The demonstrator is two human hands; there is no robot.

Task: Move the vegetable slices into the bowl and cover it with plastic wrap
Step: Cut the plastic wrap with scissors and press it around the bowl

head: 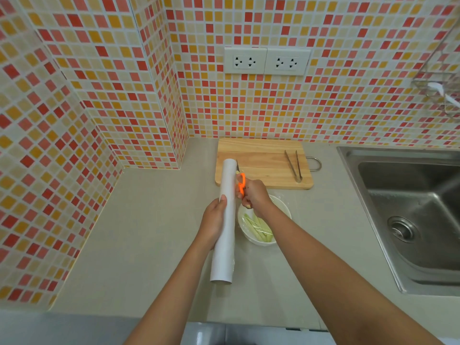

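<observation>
Our left hand (216, 220) curls its fingers round the white plastic wrap roll (226, 220), held just left of the bowl (282, 207), while our right hand (254, 195) grips orange-handled scissors (240, 181), blades against the roll's right edge. Pale green vegetable slices (258, 229) lie in the bowl under film on the counter (149, 220), near the wooden cutting board (261, 158) with its tongs (293, 165).

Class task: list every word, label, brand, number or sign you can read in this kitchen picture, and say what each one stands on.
No readable text anywhere.
Plastic wrap roll: plain white, no print showing.
Scissors: no marking visible.
Wall sockets: only pin holes, no lettering.
Cutting board, tongs, bowl: unmarked.
</observation>
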